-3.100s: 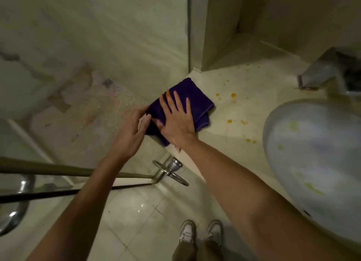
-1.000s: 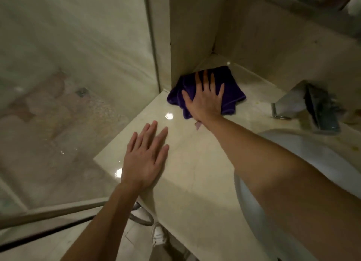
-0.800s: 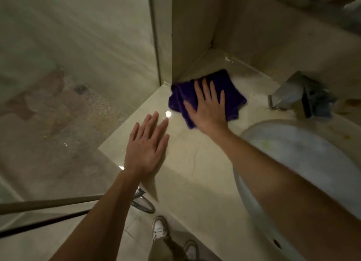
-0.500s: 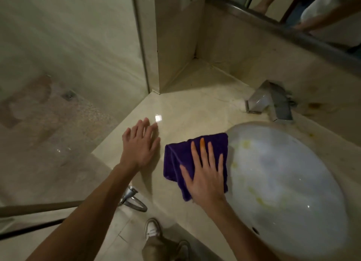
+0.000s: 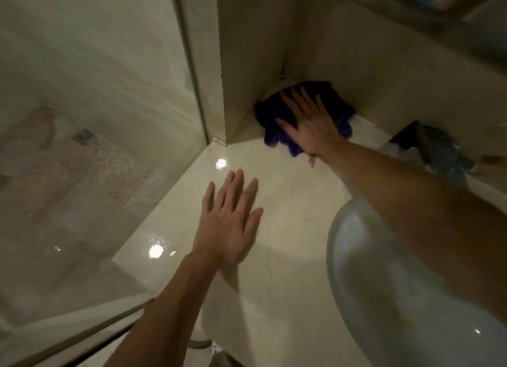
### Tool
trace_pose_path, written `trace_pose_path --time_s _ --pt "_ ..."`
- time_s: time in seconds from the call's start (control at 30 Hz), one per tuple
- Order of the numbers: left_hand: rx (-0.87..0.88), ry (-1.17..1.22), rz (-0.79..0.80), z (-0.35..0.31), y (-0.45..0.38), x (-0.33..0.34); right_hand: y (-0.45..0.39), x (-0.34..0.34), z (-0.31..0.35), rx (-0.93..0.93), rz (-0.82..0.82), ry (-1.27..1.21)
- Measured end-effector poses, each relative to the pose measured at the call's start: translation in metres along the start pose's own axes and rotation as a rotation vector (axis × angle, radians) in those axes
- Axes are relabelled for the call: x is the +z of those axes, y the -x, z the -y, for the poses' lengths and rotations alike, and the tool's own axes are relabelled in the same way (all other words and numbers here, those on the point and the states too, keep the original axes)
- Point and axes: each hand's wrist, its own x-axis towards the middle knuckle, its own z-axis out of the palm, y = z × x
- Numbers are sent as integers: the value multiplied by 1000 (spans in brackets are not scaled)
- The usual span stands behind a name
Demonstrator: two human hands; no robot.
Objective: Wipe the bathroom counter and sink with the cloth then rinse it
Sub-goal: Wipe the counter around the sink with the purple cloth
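A purple cloth [image 5: 338, 103] lies bunched in the far corner of the cream counter [image 5: 288, 257], against the wall. My right hand [image 5: 310, 122] presses flat on top of it, fingers spread toward the corner. My left hand [image 5: 230, 221] rests flat and empty on the counter nearer me, fingers apart. The white oval sink [image 5: 384, 298] is at the right, with yellowish smears inside; my right forearm crosses over its far rim.
A chrome faucet [image 5: 439, 150] stands behind the sink, blurred. A glass shower panel [image 5: 96, 147] borders the counter on the left, with a metal rail [image 5: 82, 331] below. A tiled pillar [image 5: 247, 65] forms the corner. A mirror edge [image 5: 411, 10] runs along the top right.
My right hand has slid the cloth from beside the sink's front rim back into the far corner. My left hand stays flat on the counter.
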Motion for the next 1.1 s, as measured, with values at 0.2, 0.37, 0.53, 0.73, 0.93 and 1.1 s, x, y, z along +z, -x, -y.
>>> trace_pose_path --time_s 0.2,0.37,0.53,0.73,0.93,1.1 --pt "-4 -22 89 0 -5 -5 -25 12 -16 -168 -200 49" --pt "-3 -4 121 2 -8 -8 30 -6 -2 -46 37 -27" --pt "-44 4 177 -2 -11 -14 131 -17 25 189 111 -46" --pt "-41 -6 194 -2 -11 -14 140 -21 13 193 167 -60" --pt "-39 29 163 2 -12 -9 59 -15 -48 151 128 -36" --pt "-46 1 145 1 -12 -9 73 -19 -42 136 148 -23"
